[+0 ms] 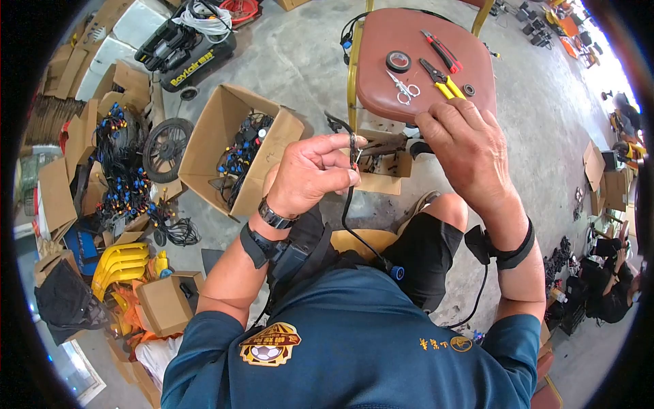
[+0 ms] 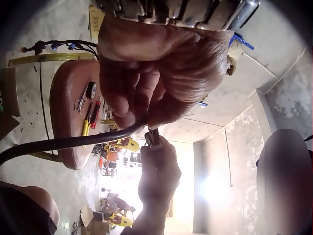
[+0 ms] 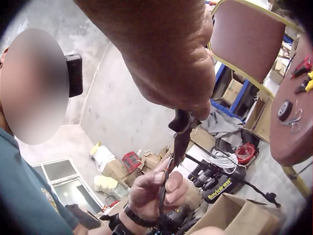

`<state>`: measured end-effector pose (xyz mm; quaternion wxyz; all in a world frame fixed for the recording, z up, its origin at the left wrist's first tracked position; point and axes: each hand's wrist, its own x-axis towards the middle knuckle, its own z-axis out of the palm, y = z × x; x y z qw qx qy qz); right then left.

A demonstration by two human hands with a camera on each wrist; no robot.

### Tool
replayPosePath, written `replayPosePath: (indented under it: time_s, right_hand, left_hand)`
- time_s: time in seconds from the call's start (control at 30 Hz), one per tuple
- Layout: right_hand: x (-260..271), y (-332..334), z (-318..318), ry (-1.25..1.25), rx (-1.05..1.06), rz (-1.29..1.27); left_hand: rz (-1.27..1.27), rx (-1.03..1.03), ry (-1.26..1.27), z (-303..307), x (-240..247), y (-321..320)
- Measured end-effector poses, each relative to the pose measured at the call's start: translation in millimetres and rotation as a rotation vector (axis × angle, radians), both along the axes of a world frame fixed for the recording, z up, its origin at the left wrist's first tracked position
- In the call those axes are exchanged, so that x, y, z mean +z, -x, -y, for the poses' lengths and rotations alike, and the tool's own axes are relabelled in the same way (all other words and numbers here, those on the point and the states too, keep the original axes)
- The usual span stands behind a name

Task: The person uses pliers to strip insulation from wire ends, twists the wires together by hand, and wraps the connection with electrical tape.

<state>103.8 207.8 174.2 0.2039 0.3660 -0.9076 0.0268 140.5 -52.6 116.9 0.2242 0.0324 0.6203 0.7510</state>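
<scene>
My left hand [image 1: 310, 170] pinches a black cable [image 1: 348, 208] near its frayed end, where thin wires show between thumb and fingers. The cable hangs down to a blue-ringed connector [image 1: 396, 273]. My right hand [image 1: 470, 146] grips a dark, narrow metal tool [image 3: 182, 142] with a black part by the fingers; its exact kind I cannot tell. The tool's tip points at the cable end, close above the left fingertips. In the head view the right hand overlaps yellow-handled wire strippers [image 1: 441, 80], which lie on the brown chair seat [image 1: 375, 41].
Black tape [image 1: 398, 61], white-handled scissors [image 1: 403, 89], a red-and-black cutter [image 1: 444, 53] and a small ring [image 1: 469, 89] lie on the seat. A carton [image 1: 197, 146] of cables stands left, by a wheel [image 1: 168, 150] and a black compressor [image 1: 197, 61].
</scene>
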Motion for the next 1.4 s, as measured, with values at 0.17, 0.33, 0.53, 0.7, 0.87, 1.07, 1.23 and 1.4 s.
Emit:
replayPosePath:
  time_s: [0.17, 0.33, 0.53, 0.7, 0.87, 1.07, 1.23, 1.4]
  right_hand:
    - [3.6, 7.1, -5.7, 0.026, 0.138, 0.006]
    - [13.1, 8.0, -17.6, 0.015, 0.263, 0.3]
    - [19.0, 13.3, -23.6, 0.07, 0.356, 0.66]
    - [4.8, 10.4, -23.9, 0.232, 0.182, 1.189]
    - [-56.4, -13.3, -26.2, 0.467, 0.148, 1.441]
    - [-91.0, -75.2, 2.8, 1.345, 0.058, 2.039]
    - [-88.8, -90.5, 19.9, 1.568, 0.008, 1.899]
    - [-104.0, -88.1, 16.9, 1.329, -0.155, 1.621]
  left_hand:
    - [0.003, -0.077, 0.019, 4.6, 0.4, -2.3]
    - [-0.024, -0.204, -0.021, 11.4, -8.5, -9.9]
    - [0.036, -0.342, -0.19, 7.6, -6.0, -16.8]
    - [0.016, -0.339, -0.255, 7.3, -2.7, -15.8]
    - [0.029, -0.218, -0.379, 1.3, -7.7, -17.3]
    - [0.011, -0.147, -0.298, -0.9, -13.0, -11.7]
    - [-0.028, -0.078, -0.253, -3.6, -26.8, -9.5]
    - [0.004, -0.006, -0.178, -9.4, -24.3, -4.0]
